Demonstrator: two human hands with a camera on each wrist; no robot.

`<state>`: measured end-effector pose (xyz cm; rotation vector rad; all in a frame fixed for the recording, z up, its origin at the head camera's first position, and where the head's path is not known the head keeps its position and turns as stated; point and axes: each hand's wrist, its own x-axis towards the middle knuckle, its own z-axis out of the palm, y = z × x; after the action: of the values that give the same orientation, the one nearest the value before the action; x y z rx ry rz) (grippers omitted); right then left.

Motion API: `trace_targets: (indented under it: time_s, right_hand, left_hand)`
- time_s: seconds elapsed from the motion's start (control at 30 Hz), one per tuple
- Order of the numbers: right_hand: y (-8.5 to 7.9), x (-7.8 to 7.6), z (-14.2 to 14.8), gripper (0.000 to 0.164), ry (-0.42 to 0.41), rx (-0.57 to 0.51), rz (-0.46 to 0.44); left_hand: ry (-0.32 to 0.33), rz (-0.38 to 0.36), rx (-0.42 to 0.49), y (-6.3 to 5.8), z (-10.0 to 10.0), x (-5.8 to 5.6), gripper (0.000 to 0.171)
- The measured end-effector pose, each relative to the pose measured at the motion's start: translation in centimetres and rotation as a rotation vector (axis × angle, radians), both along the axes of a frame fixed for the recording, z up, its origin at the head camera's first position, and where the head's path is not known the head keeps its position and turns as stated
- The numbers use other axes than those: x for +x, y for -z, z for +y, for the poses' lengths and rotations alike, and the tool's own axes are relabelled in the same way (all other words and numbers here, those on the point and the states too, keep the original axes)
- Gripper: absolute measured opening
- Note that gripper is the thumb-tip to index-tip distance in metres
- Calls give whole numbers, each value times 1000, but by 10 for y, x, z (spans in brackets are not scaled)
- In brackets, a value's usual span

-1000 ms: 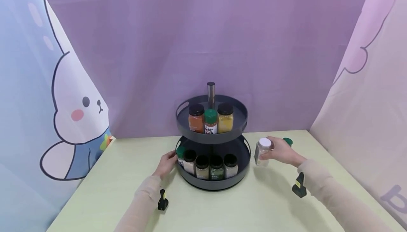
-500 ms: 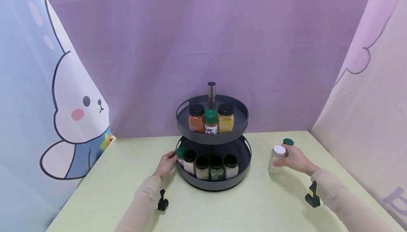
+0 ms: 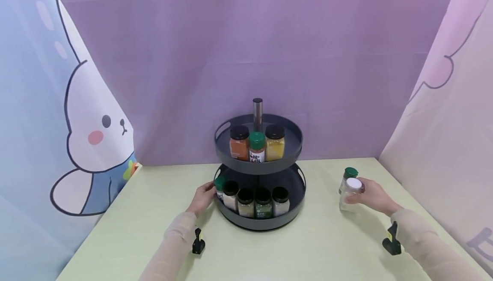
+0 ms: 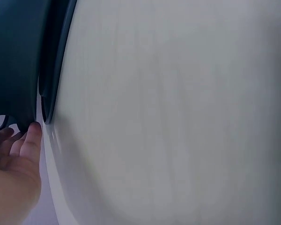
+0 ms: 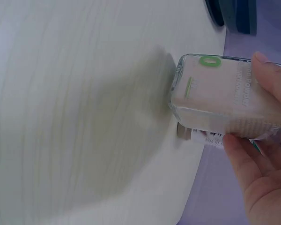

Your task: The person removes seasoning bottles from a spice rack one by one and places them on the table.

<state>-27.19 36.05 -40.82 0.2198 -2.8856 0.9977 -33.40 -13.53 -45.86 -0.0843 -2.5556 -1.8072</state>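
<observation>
A dark two-tier turntable rack [image 3: 259, 223] stands on the table. My left hand [image 3: 202, 199] holds the lower tray's left rim by its handle cutout; in the left wrist view the fingertips [image 4: 33, 127] meet the dark rim. At the right, my right hand [image 3: 375, 196] grips a clear spice jar [image 3: 348, 200] with a white lid. The right wrist view shows pale powder inside the jar [image 5: 215, 89], with thumb and fingers on opposite sides. Whether its base touches the table cannot be told. Just behind it stands a green-capped shaker bottle [image 3: 343, 182], partly hidden.
On the upper tray stand a black-lidded orange spice jar [image 3: 239, 149], a green-capped bottle [image 3: 256, 154] and a black-lidded yellow jar [image 3: 275, 149]. Several jars [image 3: 263, 208] line the lower tray's front. A purple curtain [image 3: 185, 79] hangs behind the table [image 3: 292, 251].
My right hand has carried the white-lidded jar rightward and slightly down, away from the rack, to the green-capped bottle. The left hand has stayed at the rim.
</observation>
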Motion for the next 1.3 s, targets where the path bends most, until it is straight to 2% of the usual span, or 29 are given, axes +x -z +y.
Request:
trace_targets:
  time_s: [0.37,0.8,1.07,1.3]
  right_hand:
    - [-3,5,14,61,42,31,11]
    - [6,8,31,68,84,41,22]
    - [12,12,39,73,112,26,-23]
    - [13,9,42,74,116,30,-29]
  left_hand:
    - [3,10,10,0,0,-2,44]
    - [10,4,25,0,0,-1,44]
    - [31,-9,25,2,0,3,45]
    - [24,-18,24,0,0,1,48]
